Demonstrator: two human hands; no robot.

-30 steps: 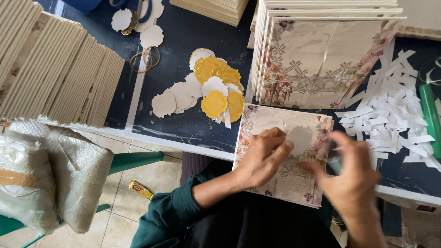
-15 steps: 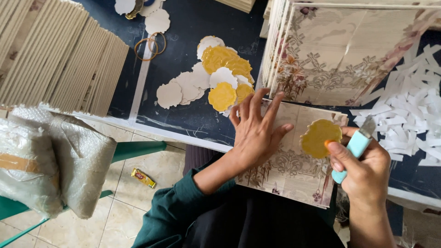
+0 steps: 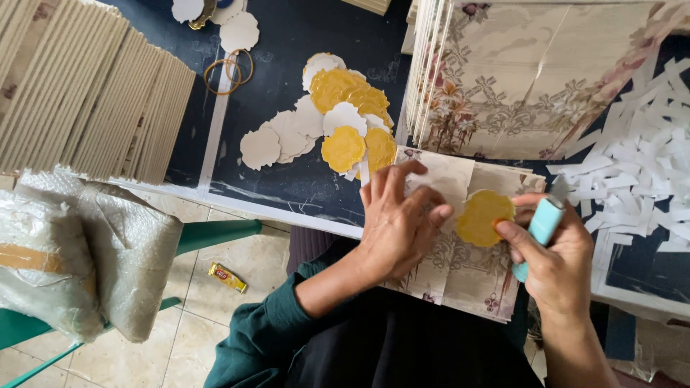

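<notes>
The left hand lies flat, fingers spread, pinning the floral card at the worktop edge — the right hand grips a teal glue stick and pinches the gold scalloped seal onto the card; sticking appears underway, and firm, centred pressure seems needed.

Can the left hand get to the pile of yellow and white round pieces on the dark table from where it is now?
Probably yes. The left hand lies flat on the floral card, just below the pile of scalloped pieces. Nothing stands between them, and this hand holds nothing.

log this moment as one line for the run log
left hand: flat on floral card | right hand: holds teal cutter, pinches gold scalloped sticker | sticker pile behind
</notes>
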